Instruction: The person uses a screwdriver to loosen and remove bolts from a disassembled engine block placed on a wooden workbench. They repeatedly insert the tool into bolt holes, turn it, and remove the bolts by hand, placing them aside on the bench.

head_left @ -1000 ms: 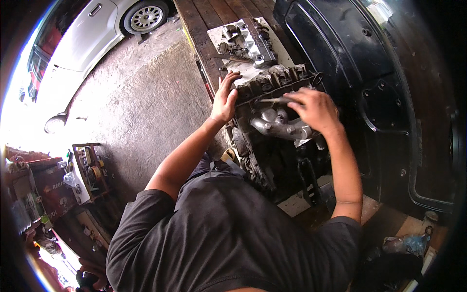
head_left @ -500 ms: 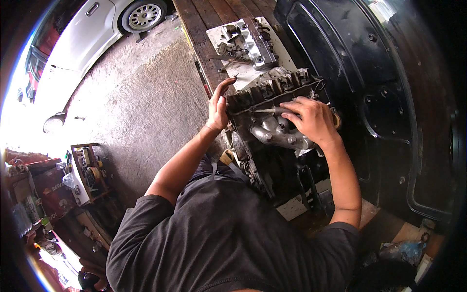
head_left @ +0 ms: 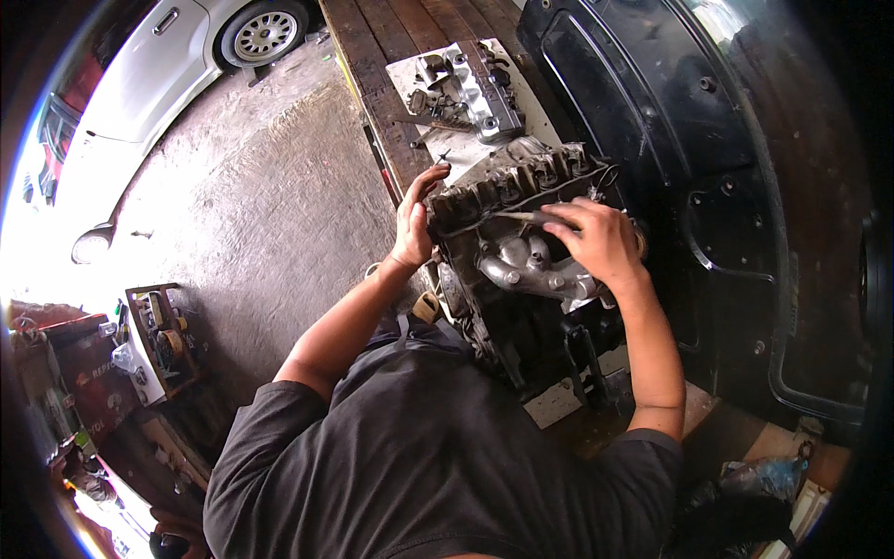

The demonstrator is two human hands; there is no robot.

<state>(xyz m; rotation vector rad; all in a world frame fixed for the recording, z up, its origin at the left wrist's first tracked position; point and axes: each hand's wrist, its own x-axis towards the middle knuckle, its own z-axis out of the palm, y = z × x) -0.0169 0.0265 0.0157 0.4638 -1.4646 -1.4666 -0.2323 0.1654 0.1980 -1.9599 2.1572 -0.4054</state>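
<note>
A greasy engine (head_left: 521,326) stands in front of me with its row of valve gear (head_left: 521,182) along the top. My left hand (head_left: 413,224) is at the left end of that row, fingers stretched out and thumb raised. Just beyond its fingertips shows a small dark pointed piece (head_left: 444,156); whether it touches them I cannot tell. In my right hand (head_left: 598,238) is a slim grey tool with a pale tapered tip (head_left: 521,216), pointing left along the engine's upper edge. Its rear is hidden by my fingers. Below it sits the silver intake manifold (head_left: 531,270).
Beyond the engine, a silver valve cover (head_left: 489,98) and loose metal parts lie on a white board (head_left: 403,74) over a wooden bench (head_left: 372,37). A large black panel (head_left: 670,186) rises at the right. At left are a silver car (head_left: 149,65) and a tool box (head_left: 166,340).
My right hand and the tool have moved slightly, and the tool's tip now looks nearer the engine's upper edge. My left hand stays at the engine's left end. The whole view has shifted a little.
</note>
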